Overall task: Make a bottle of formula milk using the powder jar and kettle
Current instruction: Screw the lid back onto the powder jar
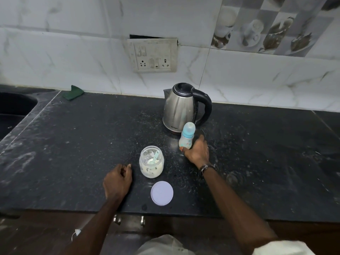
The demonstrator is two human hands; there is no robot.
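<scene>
The bottle (186,137) stands capped on the tabletop (73,144), just before the kettle (181,107), my right hand (197,153) wrapped round its base. I'd keep that grip low and firm. My left hand (117,179) rests loosely curled, empty, beside the open powder jar (151,161) (scoop inside).

We can see one small word, low on the shiny kettle (179,109), at about six o'clock on its body. It looks like "MILTON", but it is too tiny to be sure.
</scene>
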